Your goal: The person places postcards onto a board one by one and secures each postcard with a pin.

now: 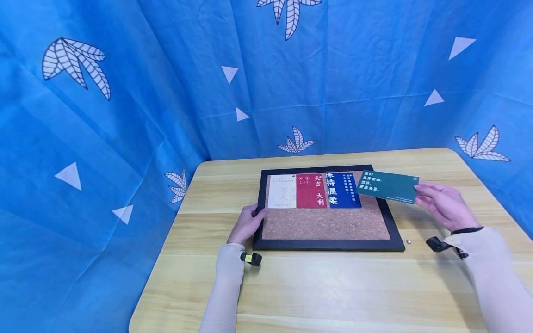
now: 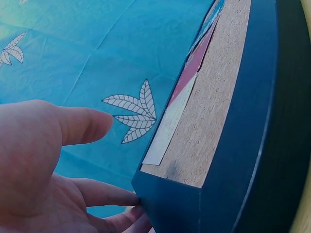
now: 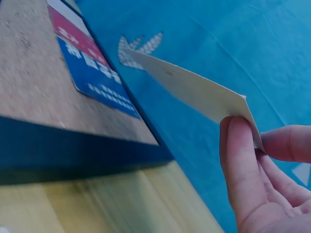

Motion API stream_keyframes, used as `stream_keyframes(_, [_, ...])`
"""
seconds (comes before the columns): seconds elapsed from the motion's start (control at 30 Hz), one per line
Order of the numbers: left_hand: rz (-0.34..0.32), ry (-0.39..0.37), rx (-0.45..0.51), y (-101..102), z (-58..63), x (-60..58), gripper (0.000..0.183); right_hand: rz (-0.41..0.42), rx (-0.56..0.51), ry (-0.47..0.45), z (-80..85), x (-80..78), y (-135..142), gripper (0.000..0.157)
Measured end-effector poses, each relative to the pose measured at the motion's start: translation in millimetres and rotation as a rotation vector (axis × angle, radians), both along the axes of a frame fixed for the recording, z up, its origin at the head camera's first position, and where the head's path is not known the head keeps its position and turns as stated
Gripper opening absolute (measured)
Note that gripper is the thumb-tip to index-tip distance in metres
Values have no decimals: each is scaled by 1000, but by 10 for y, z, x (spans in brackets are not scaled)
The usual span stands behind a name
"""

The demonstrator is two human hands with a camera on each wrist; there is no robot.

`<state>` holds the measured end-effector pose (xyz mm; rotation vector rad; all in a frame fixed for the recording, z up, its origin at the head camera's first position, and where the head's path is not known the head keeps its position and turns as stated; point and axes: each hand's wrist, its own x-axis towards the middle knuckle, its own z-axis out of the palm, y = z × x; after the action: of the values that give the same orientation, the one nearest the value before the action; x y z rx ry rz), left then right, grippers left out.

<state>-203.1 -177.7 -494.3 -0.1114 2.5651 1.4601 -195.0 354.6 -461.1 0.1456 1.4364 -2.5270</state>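
Observation:
A black-framed corkboard [image 1: 326,224] lies on the table. Along its upper part sit a white card [image 1: 281,192], a red card [image 1: 311,196] and a blue card [image 1: 344,189], side by side. My left hand [image 1: 247,223] is at the board's left edge. Its fingers [image 2: 107,192] touch the outer side of the frame, while the thumb [image 2: 90,125] is stretched out apart from it. My right hand [image 1: 445,203] pinches a green card [image 1: 387,186] by its right end, over the board's upper right corner. The card's pale back [image 3: 194,90] faces the right wrist camera.
A small round silvery object [image 1: 408,242] lies on the wooden table [image 1: 325,291], just right of the board's lower right corner. A blue curtain [image 1: 345,92] with leaf and triangle prints hangs behind the table and along its left side.

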Motion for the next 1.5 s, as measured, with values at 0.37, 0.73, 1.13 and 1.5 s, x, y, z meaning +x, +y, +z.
stream_keyframes(0.37, [-37,57,-3,-6,-11,-14,36,98,98,24,-69,-22,-364,28])
stream_keyframes(0.73, [-34,52,8,-7,-1,-18,37,153,243,1,-96,-21,-709,24])
stream_keyframes(1.13, [-30,48,6,-10,-9,-20,38,213,338,-27,-146,-25,-1017,17])
stream_keyframes(1.5, [-13,21,36,-3,-7,-15,47,260,415,-65,-235,-36,-1223,9])
